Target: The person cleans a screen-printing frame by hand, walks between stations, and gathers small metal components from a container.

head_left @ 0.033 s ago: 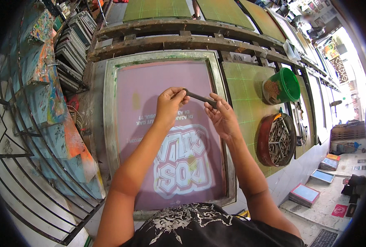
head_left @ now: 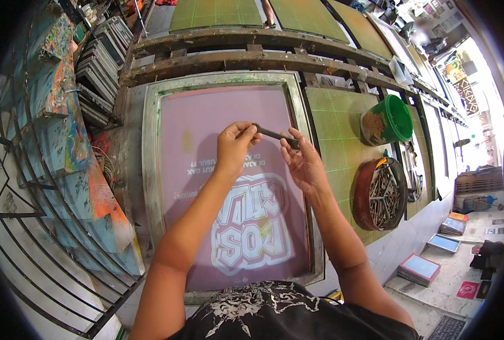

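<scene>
My left hand (head_left: 236,144) pinches one end of a dark metal wrench (head_left: 269,132), and my right hand (head_left: 303,161) has its fingers round the other end. The tool is held slanting above a framed printing screen (head_left: 189,113) with a pink-mauve mesh and pale lettering in its lower part. The screen lies directly beneath both hands and forearms.
To the right, a green bucket (head_left: 399,116) and a round red pan of metal pieces (head_left: 379,198) rest on green boards (head_left: 331,124). Wooden rails (head_left: 218,61) run behind. Black railing (head_left: 14,212) and stacked frames (head_left: 96,68) stand left. Another person's leg (head_left: 268,14) shows at top.
The view has shifted very slightly. Both hands still hold the wrench in almost the same place.
</scene>
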`<state>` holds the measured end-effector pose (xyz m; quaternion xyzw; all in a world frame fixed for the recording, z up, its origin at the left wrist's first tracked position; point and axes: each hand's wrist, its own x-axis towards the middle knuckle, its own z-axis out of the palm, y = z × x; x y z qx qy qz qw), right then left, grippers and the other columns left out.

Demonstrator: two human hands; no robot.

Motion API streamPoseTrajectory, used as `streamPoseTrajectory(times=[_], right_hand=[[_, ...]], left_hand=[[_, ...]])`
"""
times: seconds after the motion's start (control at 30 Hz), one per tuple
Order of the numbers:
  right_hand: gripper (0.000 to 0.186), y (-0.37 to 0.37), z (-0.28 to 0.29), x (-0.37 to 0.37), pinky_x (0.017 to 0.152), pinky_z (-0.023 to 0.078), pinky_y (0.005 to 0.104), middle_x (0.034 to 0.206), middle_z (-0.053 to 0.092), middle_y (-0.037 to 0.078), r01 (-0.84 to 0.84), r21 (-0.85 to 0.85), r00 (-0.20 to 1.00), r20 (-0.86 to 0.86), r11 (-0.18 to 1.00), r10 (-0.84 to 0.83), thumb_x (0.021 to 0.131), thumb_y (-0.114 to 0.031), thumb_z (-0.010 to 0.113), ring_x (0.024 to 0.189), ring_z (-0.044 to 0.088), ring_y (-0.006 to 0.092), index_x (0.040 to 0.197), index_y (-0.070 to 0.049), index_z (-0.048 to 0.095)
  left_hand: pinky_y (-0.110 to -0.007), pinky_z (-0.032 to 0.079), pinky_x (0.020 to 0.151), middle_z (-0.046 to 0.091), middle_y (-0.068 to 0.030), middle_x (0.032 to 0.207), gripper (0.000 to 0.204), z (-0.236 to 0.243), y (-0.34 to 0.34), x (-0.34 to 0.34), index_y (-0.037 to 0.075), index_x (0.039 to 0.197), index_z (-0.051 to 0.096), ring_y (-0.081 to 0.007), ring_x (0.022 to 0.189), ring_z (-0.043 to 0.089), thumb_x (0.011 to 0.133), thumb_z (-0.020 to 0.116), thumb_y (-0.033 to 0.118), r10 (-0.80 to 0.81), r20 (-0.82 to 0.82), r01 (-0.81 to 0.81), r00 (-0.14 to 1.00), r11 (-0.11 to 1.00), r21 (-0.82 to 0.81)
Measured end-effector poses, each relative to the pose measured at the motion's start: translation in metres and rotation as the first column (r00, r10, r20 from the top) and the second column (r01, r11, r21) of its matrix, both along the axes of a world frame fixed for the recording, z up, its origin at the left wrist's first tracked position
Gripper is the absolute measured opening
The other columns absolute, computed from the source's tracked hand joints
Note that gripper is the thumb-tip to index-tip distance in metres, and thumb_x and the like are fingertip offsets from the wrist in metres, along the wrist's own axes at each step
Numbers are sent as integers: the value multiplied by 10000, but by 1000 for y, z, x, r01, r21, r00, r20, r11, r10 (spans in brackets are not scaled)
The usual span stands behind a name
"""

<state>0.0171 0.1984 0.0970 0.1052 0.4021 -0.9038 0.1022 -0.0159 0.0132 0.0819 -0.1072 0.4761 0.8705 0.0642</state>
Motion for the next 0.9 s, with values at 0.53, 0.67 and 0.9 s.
streamPoseTrajectory(times=[0.53, 0.67, 0.9], right_hand=[[103, 30, -11, -206, 579, 516, 246, 909, 646, 130, 411, 256, 899, -275, 875, -341, 972, -100, 506, 685, 588, 142, 940, -5, 528], [118, 94, -33, -282, 495, 497, 248, 819, 635, 116, 441, 477, 895, -295, 760, -334, 938, -56, 543, 592, 582, 131, 944, -2, 438], [120, 83, -59, -314, 491, 499, 247, 781, 615, 110, 383, 492, 922, -254, 782, -292, 936, -66, 548, 599, 595, 152, 950, -7, 445]], left_hand=[[-424, 449, 970, 565, -229, 1234, 653, 16, -55, -21, 34, 1332, 450, -361, 1151, 554, 786, 764, 208, -118, -489, -362, 864, 530, -767], [-474, 362, 1054, 454, -244, 1375, 692, 26, -153, -20, 19, 1344, 445, -406, 1265, 443, 776, 757, 259, -166, -365, -380, 916, -71, -922], [-465, 384, 1021, 502, -287, 1319, 714, -27, -242, 20, -10, 1412, 344, -433, 1232, 480, 897, 582, 425, 82, 69, 69, 994, -4, -998]])
